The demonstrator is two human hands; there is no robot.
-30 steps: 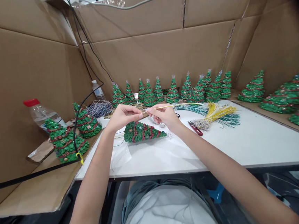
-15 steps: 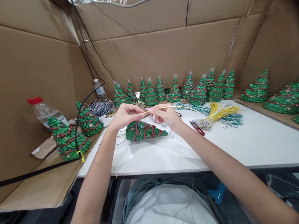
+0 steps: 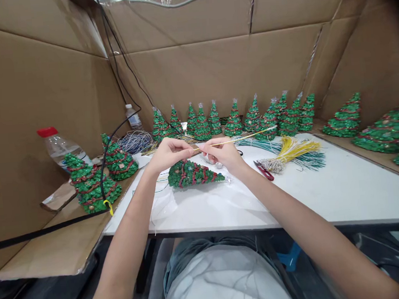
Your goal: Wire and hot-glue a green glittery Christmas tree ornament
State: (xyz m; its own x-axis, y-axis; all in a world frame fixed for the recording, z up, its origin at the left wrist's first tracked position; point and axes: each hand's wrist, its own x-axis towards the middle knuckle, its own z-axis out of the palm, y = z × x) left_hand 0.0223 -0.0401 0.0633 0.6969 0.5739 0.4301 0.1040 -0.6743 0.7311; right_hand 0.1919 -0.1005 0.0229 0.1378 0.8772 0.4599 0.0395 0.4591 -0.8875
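A thin yellow wire point(image 3: 243, 137) runs between my hands and sticks out to the right, ending in a whitish tip. My left hand point(image 3: 171, 154) pinches its left end between thumb and fingertips. With closed fingers, my right hand point(image 3: 220, 152) grips the wire a little further along. Just below the hands, a small green Christmas tree point(image 3: 195, 174) with red garland lies on its side on the table, its clear tip pointing right. Some thin wires come from its base at the left. Red-handled snips point(image 3: 264, 171) lie right of my right hand.
A bundle of yellow and green wires point(image 3: 290, 153) rests on the white table point(image 3: 345, 183). Several upright trees point(image 3: 232, 121) line the back. More trees point(image 3: 92, 184) and a red-capped bottle point(image 3: 61, 145) stand left. A black cable point(image 3: 103, 169) hangs there. Cardboard walls point(image 3: 192, 66) surround the table.
The wire's free right end now shows, reaching out past my right hand toward the trees at the back. Both hands stay in nearly the same place.
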